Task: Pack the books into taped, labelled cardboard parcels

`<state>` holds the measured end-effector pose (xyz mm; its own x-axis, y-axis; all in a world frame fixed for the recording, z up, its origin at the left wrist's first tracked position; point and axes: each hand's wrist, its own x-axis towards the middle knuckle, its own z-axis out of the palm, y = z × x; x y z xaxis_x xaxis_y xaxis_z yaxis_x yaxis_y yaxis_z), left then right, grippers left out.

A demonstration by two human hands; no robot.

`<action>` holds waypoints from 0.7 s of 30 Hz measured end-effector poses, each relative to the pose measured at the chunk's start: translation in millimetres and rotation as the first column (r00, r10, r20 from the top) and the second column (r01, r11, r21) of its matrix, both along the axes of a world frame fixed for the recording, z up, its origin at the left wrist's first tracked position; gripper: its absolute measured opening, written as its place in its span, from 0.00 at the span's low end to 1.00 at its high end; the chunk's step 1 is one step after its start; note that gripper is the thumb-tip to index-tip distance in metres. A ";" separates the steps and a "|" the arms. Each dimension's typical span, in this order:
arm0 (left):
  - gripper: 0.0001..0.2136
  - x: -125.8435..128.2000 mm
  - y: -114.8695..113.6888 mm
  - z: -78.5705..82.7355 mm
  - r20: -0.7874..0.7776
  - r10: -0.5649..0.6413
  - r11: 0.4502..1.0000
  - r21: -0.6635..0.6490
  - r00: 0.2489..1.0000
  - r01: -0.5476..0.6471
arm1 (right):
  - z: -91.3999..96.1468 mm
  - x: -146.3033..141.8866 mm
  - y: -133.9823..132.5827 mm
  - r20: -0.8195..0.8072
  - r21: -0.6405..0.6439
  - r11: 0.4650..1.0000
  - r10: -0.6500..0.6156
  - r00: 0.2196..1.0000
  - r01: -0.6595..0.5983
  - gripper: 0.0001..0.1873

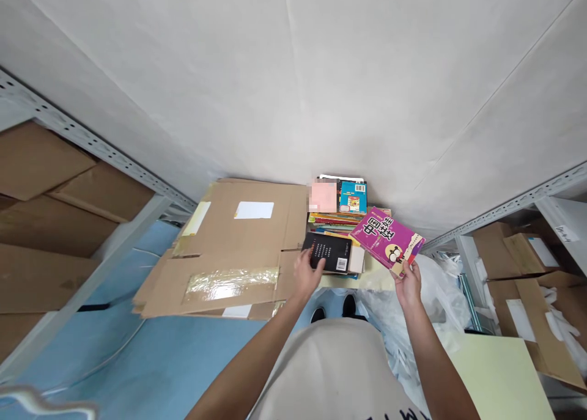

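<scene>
My right hand (408, 285) grips the lower right corner of a purple book (383, 233) with large Chinese characters and a cartoon figure on its cover. That book is tilted. My left hand (308, 275) is closed at the left edge of a black book (331, 253) with a white barcode label, thumb over the cover. The black book lies on top of other books at the near end of the pile. Behind it, a blue book (353, 195) and a pink-covered book (323, 195) top a stack of books (337, 219) with colourful edges.
Flattened cardboard boxes (257, 243) are stacked left of the books. Clear plastic wrapping (435, 291) bunches at the right. Metal shelves with cardboard boxes (50, 218) stand on both sides. A pale wall (293, 90) rises behind, and the floor (174, 371) is blue.
</scene>
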<state>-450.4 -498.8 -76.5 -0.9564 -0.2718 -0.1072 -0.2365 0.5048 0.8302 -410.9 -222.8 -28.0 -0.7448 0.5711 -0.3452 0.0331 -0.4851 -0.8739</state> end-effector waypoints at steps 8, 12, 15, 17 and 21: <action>0.27 29.7 45.7 38.5 0.017 -0.328 0.583 0.790 0.945 0.188 | 2.1 39.5 -80.6 -0.086 -0.188 0.966 0.161 0.983 -0.174 0.20; 0.26 46.5 44.0 44.4 0.076 -0.291 0.481 0.873 0.954 0.077 | -2.8 65.9 -101.9 -0.089 -0.182 0.955 0.222 0.971 -0.235 0.25; 0.27 56.6 42.6 42.6 0.114 -0.285 0.424 0.905 0.952 0.018 | -4.4 84.9 -107.0 -0.086 -0.152 0.967 0.192 0.978 -0.203 0.31; 0.26 59.4 44.5 42.1 0.098 -0.334 0.393 0.918 0.938 0.044 | -1.5 98.2 -100.2 -0.077 -0.111 0.982 0.143 0.987 -0.151 0.32; 0.26 59.1 59.3 47.5 -0.009 -0.512 0.330 0.921 0.859 0.207 | 17.7 132.0 -61.0 -0.065 0.010 1.000 0.008 0.998 -0.007 0.29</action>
<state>-391.2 -439.5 -29.0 -0.8274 0.4851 -0.2831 -0.4878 -0.3707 0.7903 -278.8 -283.7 -10.3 -0.7695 0.5685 -0.2908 -0.0202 -0.4768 -0.8788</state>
